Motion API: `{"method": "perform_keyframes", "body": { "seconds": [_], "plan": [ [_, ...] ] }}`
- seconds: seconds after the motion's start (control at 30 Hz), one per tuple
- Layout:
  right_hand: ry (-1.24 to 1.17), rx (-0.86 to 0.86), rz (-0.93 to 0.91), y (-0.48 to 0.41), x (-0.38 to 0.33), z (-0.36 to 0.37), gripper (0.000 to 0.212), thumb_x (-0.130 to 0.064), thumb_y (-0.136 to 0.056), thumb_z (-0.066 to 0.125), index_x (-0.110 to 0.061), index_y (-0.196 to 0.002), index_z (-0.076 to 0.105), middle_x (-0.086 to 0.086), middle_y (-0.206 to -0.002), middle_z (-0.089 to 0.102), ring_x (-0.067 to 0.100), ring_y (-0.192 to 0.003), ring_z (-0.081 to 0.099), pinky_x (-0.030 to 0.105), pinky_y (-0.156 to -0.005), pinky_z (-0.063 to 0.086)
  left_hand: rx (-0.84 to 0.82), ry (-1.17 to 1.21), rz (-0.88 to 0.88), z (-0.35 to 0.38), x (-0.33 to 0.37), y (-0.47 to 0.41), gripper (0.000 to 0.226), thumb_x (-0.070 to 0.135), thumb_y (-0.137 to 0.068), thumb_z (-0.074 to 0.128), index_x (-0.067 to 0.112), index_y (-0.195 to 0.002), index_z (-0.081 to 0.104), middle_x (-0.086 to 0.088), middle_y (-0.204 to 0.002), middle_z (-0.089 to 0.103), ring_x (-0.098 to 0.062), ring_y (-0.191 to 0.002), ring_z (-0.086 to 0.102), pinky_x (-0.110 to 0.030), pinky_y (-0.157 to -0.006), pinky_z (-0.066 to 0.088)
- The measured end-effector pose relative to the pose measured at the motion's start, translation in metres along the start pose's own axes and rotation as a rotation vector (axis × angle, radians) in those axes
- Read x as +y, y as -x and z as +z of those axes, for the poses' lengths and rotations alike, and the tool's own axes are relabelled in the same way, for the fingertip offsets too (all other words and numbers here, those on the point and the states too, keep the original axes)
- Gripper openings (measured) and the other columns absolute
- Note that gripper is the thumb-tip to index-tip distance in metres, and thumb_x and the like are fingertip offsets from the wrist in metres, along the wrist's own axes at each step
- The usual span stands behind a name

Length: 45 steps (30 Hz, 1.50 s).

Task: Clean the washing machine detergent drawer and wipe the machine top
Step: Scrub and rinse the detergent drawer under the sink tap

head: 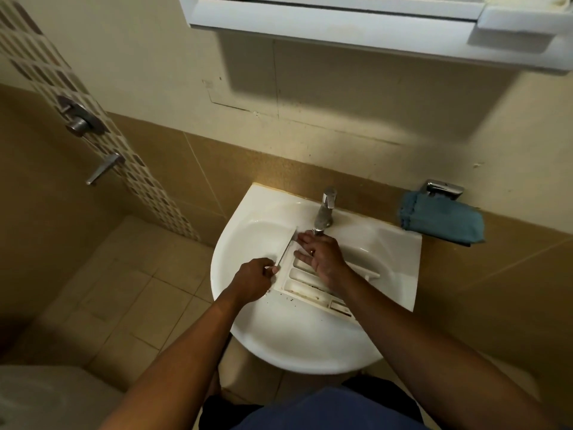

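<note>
In the head view, the detergent drawer (302, 287) lay across the bowl of the white washbasin (279, 336), its compartments facing up. Dark grime speckled its near edge. The left hand (252, 282), at the drawer's nine o'clock, had its fingers curled around the front panel and pinched it steady. The right hand (319, 256) lay flat on the compartments with its fingers straight and spread, the fingertips just under the spout of the tap (325, 209) at the basin's twelve o'clock. Whether water was running could not be told.

A folded teal cloth (441, 220) sat at two o'clock, on the ledge.

To do this step well, the left-hand hold should probably stay firm. The right fingers should rub into each compartment corner, tilting the drawer so loosened residue drains away.
</note>
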State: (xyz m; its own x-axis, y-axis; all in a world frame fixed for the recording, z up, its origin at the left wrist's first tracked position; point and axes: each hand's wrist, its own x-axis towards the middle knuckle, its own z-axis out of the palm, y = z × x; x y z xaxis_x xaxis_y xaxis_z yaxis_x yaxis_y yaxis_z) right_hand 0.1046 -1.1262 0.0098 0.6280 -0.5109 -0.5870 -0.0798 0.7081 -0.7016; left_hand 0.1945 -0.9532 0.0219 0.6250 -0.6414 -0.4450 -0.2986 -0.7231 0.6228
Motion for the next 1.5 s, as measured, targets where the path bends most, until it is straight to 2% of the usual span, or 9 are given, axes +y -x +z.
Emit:
{"method": "perform_keyframes", "body": {
  "seconds": [0.13, 0.33, 0.53, 0.7, 0.9, 1.0, 1.13, 1.3, 1.5],
  "plan": [
    [-0.022, -0.057, -0.014, -0.008, -0.002, -0.001, 0.025, 0.018, -0.092, 0.048, 0.001, -0.107, 0.057, 0.028, -0.131, 0.064, 0.036, -0.120, 0.066, 0.056, -0.102, 0.053, -0.018, 0.023, -0.020, 0.002, 0.000, -0.002, 0.040, 0.031, -0.104, 0.053, 0.016, -0.141, 0.056, -0.009, -0.122, 0.070, -0.027, -0.096, 0.072, -0.040, -0.086, 0.059],
    [0.130, -0.084, -0.048, 0.001, 0.005, -0.017, 0.020, -0.001, -0.100, 0.058, -0.012, -0.116, 0.062, 0.012, -0.129, 0.069, 0.021, -0.116, 0.070, 0.051, -0.101, 0.055, -0.059, -0.072, 0.011, 0.004, 0.004, -0.008, 0.050, 0.024, -0.104, 0.050, 0.014, -0.153, 0.042, -0.012, -0.142, 0.059, -0.033, -0.126, 0.057, -0.041, -0.105, 0.047],
    [0.352, -0.016, -0.127, 0.000, 0.008, -0.019, 0.030, 0.004, -0.096, 0.058, -0.016, -0.118, 0.061, 0.011, -0.127, 0.070, 0.022, -0.115, 0.068, 0.043, -0.096, 0.058, -0.081, 0.063, -0.060, 0.005, 0.005, -0.010, 0.051, 0.026, -0.103, 0.054, 0.019, -0.152, 0.042, -0.010, -0.126, 0.068, -0.035, -0.113, 0.064, -0.029, -0.075, 0.047],
    [0.309, -0.063, -0.120, -0.003, 0.021, 0.000, 0.061, 0.012, -0.087, 0.061, -0.012, -0.141, 0.048, 0.004, -0.136, 0.065, 0.017, -0.126, 0.061, 0.035, -0.087, 0.058, -0.102, 0.149, -0.113, 0.001, 0.005, -0.011, 0.049, 0.031, -0.104, 0.053, 0.024, -0.151, 0.041, -0.006, -0.100, 0.072, -0.019, -0.068, 0.062, -0.025, -0.052, 0.048],
    [0.743, 0.019, -0.268, 0.000, 0.014, -0.030, 0.065, 0.015, -0.084, 0.051, -0.014, -0.142, 0.051, 0.000, -0.139, 0.063, 0.013, -0.131, 0.057, 0.035, -0.112, 0.046, -0.083, 0.238, -0.154, 0.000, 0.005, -0.008, 0.050, 0.037, -0.102, 0.057, 0.027, -0.149, 0.043, -0.007, -0.095, 0.072, -0.023, -0.073, 0.060, -0.033, -0.055, 0.053],
    [0.678, 0.029, -0.259, -0.002, 0.013, -0.021, 0.064, 0.016, -0.083, 0.052, -0.012, -0.141, 0.052, 0.002, -0.138, 0.065, 0.014, -0.131, 0.058, 0.033, -0.109, 0.048, -0.091, 0.234, -0.146, -0.001, 0.008, -0.007, 0.050, 0.036, -0.102, 0.057, 0.026, -0.149, 0.043, -0.009, -0.094, 0.071, -0.023, -0.074, 0.060, -0.034, -0.056, 0.054],
    [0.429, -0.055, -0.145, -0.006, 0.017, 0.004, 0.064, 0.020, -0.084, 0.055, -0.019, -0.134, 0.053, 0.002, -0.137, 0.065, 0.013, -0.125, 0.062, 0.030, -0.084, 0.057, -0.089, 0.215, -0.147, -0.001, 0.008, -0.006, 0.051, 0.036, -0.102, 0.058, 0.028, -0.149, 0.042, -0.003, -0.092, 0.072, -0.025, -0.080, 0.066, -0.037, -0.059, 0.060],
    [0.962, -0.034, -0.293, -0.003, 0.007, -0.030, 0.064, 0.011, -0.082, 0.048, -0.016, -0.139, 0.055, -0.002, -0.136, 0.066, 0.012, -0.130, 0.057, 0.017, -0.101, 0.041, -0.091, 0.242, -0.171, 0.001, 0.009, -0.008, 0.052, 0.035, -0.101, 0.059, 0.030, -0.149, 0.041, -0.003, -0.095, 0.072, -0.023, -0.078, 0.064, -0.033, -0.057, 0.057],
    [0.943, -0.067, -0.304, -0.003, 0.012, 0.003, 0.058, 0.006, -0.081, 0.048, -0.017, -0.133, 0.059, -0.001, -0.135, 0.065, 0.021, -0.122, 0.063, 0.034, -0.097, 0.053, -0.101, 0.281, -0.203, -0.002, 0.009, -0.011, 0.056, 0.032, -0.100, 0.061, 0.029, -0.151, 0.039, -0.003, -0.093, 0.075, -0.026, -0.077, 0.066, -0.037, -0.060, 0.058]
  ]
}}
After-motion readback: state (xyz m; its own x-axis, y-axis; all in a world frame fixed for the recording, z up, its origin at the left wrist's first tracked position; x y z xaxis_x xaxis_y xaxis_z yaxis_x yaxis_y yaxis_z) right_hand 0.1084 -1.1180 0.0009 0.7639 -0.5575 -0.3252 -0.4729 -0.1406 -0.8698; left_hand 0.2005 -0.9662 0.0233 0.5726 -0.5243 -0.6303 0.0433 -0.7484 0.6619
